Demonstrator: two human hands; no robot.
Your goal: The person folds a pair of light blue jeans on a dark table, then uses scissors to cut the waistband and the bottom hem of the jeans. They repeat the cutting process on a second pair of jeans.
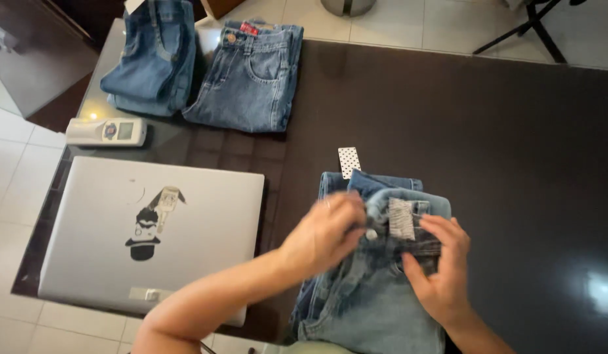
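A pair of light blue jeans (376,295) lies folded on the dark glossy table (501,151) near its front edge, with a small dotted tag (348,160) sticking out past the far end. My left hand (327,231) grips the waistband by the button. My right hand (438,265) holds the waistband's right side, fingers curled over the cloth beside a grey inner label (401,218).
Two more folded jeans lie at the table's far left: one darker pair (150,59) and one mid-blue pair (251,75). A shut silver laptop (153,229) with a sticker lies at the left front. A small white handheld device (106,131) rests behind it. A dark stand's legs (527,29) are on the tiled floor beyond.
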